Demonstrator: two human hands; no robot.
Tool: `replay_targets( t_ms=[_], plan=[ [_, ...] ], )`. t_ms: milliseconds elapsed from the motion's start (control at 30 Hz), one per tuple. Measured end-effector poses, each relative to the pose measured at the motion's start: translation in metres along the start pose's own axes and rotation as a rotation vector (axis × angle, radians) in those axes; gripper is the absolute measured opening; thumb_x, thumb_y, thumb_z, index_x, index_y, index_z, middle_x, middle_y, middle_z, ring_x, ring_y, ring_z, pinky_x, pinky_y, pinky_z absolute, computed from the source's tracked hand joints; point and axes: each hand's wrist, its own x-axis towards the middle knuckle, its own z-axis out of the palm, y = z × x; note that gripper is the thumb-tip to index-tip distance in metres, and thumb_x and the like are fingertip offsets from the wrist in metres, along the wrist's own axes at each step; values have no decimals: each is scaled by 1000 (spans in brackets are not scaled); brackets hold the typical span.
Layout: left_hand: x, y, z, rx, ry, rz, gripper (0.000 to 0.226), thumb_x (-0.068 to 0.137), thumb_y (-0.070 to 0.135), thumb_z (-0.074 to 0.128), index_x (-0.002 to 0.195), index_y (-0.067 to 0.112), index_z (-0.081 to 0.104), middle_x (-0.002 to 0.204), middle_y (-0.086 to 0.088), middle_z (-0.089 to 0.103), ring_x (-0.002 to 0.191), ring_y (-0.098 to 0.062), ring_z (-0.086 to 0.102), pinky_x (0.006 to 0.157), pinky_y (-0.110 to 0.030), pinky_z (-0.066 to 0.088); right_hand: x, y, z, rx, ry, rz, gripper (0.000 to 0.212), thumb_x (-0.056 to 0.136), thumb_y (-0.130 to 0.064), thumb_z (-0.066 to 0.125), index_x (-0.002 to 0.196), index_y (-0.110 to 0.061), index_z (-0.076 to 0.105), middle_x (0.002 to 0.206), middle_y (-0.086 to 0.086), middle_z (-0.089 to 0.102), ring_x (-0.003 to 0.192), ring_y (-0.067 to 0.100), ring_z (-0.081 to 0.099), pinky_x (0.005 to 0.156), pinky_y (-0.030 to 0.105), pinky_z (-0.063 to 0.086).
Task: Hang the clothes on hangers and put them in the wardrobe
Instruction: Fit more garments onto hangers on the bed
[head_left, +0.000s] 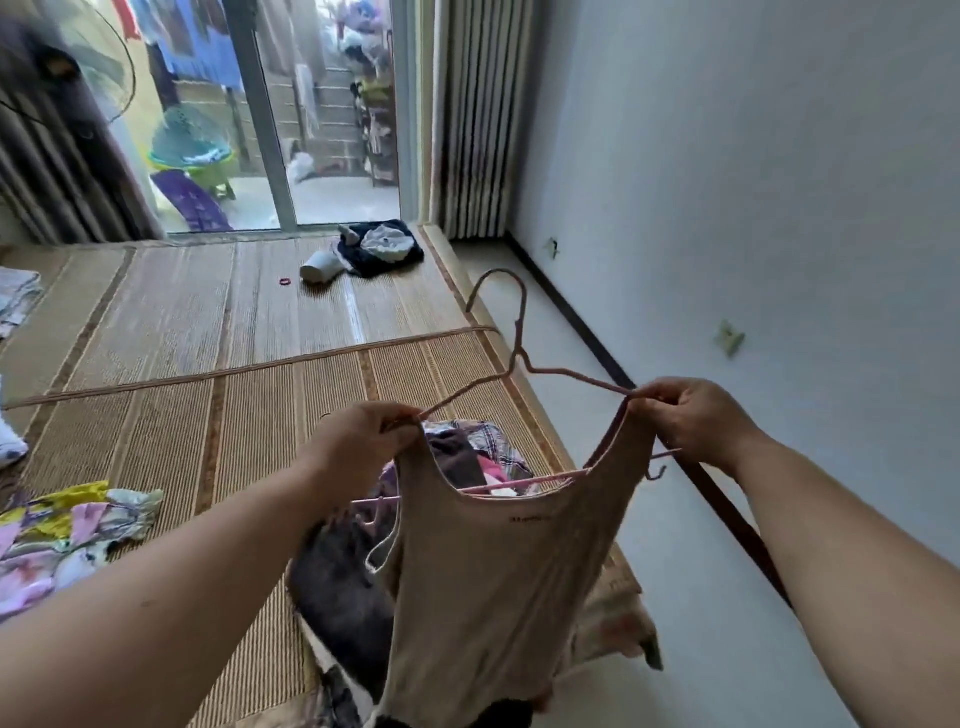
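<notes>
A beige sleeveless top (483, 582) hangs on a pink wire hanger (519, 358), held up in front of me above the bed. My left hand (358, 447) pinches the top's left strap together with the hanger's left arm. On the other side my right hand (696, 421) pinches the right strap at the hanger's right shoulder. The hanger's hook points up and away. Below the top lies a pile of mixed clothes (353, 577) on the straw mat (208, 415). No wardrobe is in view.
A yellow and pink floral garment (62, 530) lies at the left on the mat. Dark clothes and a white hair dryer (363, 252) sit near the glass sliding door (260, 119). A white wall (753, 208) and bare floor run along the right.
</notes>
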Motion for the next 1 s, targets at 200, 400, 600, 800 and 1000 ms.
replay_targets(
  t_ms=[200,400,600,800,1000],
  plan=[
    [43,78,69,142,-87,164,25,89,20,62,113,25,68,93,9,69,73,-3,56,57,-14,35,-11,74,-83,-76,138,66,8,87,-31,64,84,-34,72,90,-10,70,89,11,62,73,27,44],
    [111,163,196,153,-58,215,23,88,19,63,109,25,71,91,9,71,71,-2,55,57,-7,32,31,184,-189,-171,212,91,9,87,-35,63,88,-31,70,90,-6,68,89,16,58,71,27,38],
    [182,250,305,43,12,69,22,91,19,59,110,23,70,78,18,63,57,6,49,52,-4,33,102,244,-302,-342,238,52,13,88,-33,61,92,-26,72,89,-1,67,81,17,55,68,26,37],
    [230,274,344,-39,71,-20,26,93,16,54,116,18,67,99,3,69,85,-8,55,71,-22,39,197,258,-339,-473,187,-35,21,91,-33,56,100,-20,70,98,9,67,91,27,58,73,29,42],
    [278,247,351,-148,130,-105,20,93,15,55,101,27,69,81,16,63,76,-3,56,62,-13,36,300,255,-322,-495,164,-129,21,92,-32,55,103,-20,69,101,10,64,88,23,52,75,27,36]
  ],
)
